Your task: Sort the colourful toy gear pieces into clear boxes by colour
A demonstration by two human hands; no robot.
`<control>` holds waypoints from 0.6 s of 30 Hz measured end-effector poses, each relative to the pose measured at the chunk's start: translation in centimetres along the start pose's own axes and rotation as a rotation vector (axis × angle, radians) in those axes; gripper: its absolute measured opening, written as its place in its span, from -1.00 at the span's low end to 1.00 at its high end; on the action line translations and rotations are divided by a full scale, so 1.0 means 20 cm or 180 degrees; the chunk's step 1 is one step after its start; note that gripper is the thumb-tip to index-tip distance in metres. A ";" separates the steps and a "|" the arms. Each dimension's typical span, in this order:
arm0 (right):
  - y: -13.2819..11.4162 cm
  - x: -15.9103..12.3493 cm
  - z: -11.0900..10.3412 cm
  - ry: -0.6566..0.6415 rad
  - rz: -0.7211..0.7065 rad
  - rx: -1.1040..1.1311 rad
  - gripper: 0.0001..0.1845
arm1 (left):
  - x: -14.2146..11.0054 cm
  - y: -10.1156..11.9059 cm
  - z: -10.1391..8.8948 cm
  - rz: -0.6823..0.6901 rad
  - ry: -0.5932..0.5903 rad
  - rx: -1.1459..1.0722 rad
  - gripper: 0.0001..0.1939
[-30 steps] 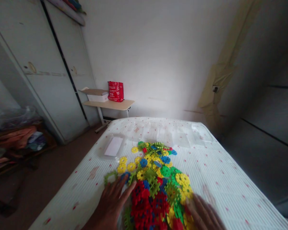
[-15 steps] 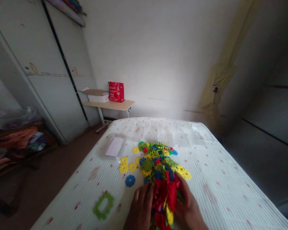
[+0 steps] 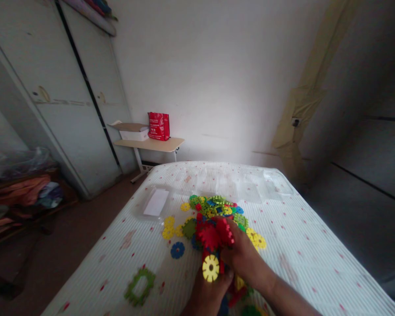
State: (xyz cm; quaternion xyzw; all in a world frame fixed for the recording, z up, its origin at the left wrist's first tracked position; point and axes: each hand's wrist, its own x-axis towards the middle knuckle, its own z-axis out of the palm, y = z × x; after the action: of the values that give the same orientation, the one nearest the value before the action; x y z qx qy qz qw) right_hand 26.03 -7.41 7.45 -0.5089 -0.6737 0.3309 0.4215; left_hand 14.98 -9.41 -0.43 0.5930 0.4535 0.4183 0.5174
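A heap of coloured plastic interlocking discs lies on a white striped bed. My right hand is closed over a clump of red discs lifted off the bed. My left hand is cupped under the clump from below, with a yellow disc against its fingers. A loose blue disc and a green square frame piece lie to the left of my hands. Several yellow discs sit near the heap's left edge.
A clear plastic lid with a white card lies at the bed's left. A clear plastic container rests at the far end. Beyond stand a small side table with a red bag, a wardrobe and clutter at the left.
My hands swept in from either side of the heap, gathered a clump of mostly red discs and lifted it forward. A blue disc and the green frame were left lying at the left.
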 end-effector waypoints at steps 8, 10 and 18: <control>-0.11 0.11 0.01 -0.0665 -0.0333 -0.0388 -0.26 | -0.05 0.15 -0.12 0.0183 -0.0832 0.0100 -0.61; -0.07 0.09 -0.04 -0.0448 -0.0398 -0.0321 -0.37 | -0.07 0.17 -0.17 0.0129 -0.1022 0.0329 -0.65; 0.13 -0.32 -0.19 -0.0251 -0.0578 -0.1022 -0.60 | -0.10 0.16 -0.30 -0.0153 -0.0877 0.2660 -0.74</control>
State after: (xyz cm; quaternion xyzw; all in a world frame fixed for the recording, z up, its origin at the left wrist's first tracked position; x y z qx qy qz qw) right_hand 31.30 -12.88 5.23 -0.4934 -0.7770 0.1995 0.3362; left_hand 9.09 -10.09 3.39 0.7908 0.5242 0.1038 0.2984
